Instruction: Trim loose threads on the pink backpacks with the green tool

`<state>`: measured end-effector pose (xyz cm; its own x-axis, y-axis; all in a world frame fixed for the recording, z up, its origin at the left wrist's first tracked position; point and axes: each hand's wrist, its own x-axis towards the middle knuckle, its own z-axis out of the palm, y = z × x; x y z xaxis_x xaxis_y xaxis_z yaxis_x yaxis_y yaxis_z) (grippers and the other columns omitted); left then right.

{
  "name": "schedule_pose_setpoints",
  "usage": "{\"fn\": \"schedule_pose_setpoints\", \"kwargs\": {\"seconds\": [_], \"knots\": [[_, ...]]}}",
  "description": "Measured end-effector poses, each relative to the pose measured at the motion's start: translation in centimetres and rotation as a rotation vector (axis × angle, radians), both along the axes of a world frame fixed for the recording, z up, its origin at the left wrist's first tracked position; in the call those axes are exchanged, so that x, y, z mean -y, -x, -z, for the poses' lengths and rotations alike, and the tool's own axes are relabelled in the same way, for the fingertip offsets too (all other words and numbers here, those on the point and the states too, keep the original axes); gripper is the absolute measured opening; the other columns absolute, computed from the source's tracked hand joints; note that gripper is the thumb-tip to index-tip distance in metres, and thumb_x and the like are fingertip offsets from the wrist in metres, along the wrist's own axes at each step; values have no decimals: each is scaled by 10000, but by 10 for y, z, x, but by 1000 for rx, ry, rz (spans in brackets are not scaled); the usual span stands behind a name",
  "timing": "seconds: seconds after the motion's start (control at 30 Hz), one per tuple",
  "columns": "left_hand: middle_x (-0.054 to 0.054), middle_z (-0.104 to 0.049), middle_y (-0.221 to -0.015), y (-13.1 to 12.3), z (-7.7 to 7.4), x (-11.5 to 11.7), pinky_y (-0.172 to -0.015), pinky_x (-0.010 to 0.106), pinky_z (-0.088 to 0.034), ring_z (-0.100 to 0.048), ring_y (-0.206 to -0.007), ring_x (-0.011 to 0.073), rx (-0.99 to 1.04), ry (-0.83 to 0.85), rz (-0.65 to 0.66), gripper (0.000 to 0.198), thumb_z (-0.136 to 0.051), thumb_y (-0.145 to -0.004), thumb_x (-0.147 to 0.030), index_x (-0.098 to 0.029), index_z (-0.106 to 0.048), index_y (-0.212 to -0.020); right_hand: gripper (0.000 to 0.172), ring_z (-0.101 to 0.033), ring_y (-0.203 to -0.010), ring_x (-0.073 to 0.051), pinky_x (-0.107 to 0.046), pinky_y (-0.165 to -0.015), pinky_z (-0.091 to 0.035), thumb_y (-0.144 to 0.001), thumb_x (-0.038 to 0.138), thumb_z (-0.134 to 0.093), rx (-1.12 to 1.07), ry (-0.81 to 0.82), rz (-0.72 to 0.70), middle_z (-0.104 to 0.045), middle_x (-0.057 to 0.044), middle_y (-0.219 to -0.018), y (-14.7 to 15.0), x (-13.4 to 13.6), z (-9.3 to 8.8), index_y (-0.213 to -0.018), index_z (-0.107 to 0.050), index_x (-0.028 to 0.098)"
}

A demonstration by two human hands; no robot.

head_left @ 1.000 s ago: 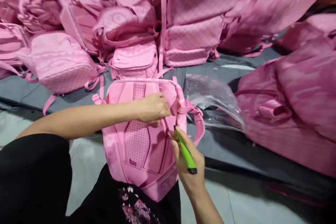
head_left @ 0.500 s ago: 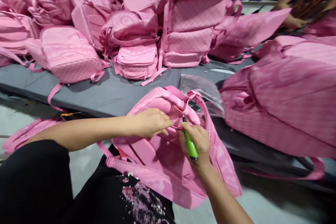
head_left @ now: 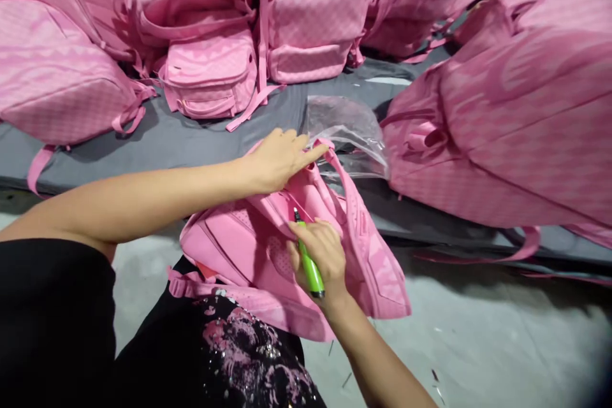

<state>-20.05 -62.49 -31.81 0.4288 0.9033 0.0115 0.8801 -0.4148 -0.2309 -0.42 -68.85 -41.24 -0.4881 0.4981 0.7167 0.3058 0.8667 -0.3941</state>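
Observation:
A pink backpack (head_left: 239,248) lies tilted across my lap, its padded back panel facing up and its top toward the grey table. My left hand (head_left: 275,159) rests on the backpack's top edge with the fingers stretched out toward its pink strap (head_left: 351,204). My right hand (head_left: 320,255) is closed on a green lighter-like tool (head_left: 310,268), whose dark tip points at the seam near the top of the back panel.
A grey cloth-covered table (head_left: 191,140) carries a heap of pink backpacks (head_left: 296,25) at the back and more pink backpacks (head_left: 516,121) on the right. A clear plastic bag (head_left: 347,131) lies just beyond my backpack. Pale floor (head_left: 478,344) shows at the lower right.
My left hand has moved up from the seam to the backpack's top edge and opened its fingers. The backpack has shifted lower and to the left. The right hand still holds the green tool.

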Motion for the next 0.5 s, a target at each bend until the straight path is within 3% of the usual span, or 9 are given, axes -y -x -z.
{"fn": "schedule_pose_setpoints", "kwargs": {"seconds": [0.1, 0.2, 0.33, 0.4, 0.5], "knots": [[195, -296, -1612, 1, 7, 8, -1100, 551, -336, -392, -1411, 387, -7, -85, 120, 996, -709, -835, -366, -194, -110, -1611, 394, -710, -888, -259, -452, -865, -558, -933, 311, -583, -32, 69, -56, -739, -88, -967, -7, -12, 5, -1320, -581, 234], [162, -172, -1663, -3, 9, 15, -1152, 666, -217, -222, -1505, 433, -44, -82, 137, 1113, -776, -770, -401, -243, -71, -1617, 453, -733, -923, -265, -430, -805, -590, -950, 355, -545, -180, 208, -30, -747, -105, -1022, -9, -22, 13, -1377, -515, 210], [210, -250, -1628, -10, 12, 11, -1091, 621, -354, -369, -1398, 445, -33, -32, 54, 1155, -805, -731, -320, -208, -77, -1620, 272, -738, -781, -211, -350, -696, -598, -908, 290, -632, -154, 383, 87, -750, -50, -907, -12, -28, 9, -1170, -593, 226], [224, -315, -1593, -11, 14, 8, -1063, 581, -393, -431, -1337, 416, -6, -28, 48, 1034, -722, -799, -286, -162, -102, -1616, 161, -726, -765, -201, -360, -729, -591, -895, 278, -663, -37, 387, 60, -758, -39, -882, -18, -35, -3, -1047, -657, 226], [211, -336, -1585, -9, 19, 3, -1040, 576, -398, -422, -1333, 415, 37, -20, 47, 886, -627, -846, -248, -156, -174, -1602, 151, -729, -847, -217, -400, -806, -577, -890, 285, -690, 72, 407, -28, -780, -55, -951, -29, -51, -23, -1025, -718, 224]]}}
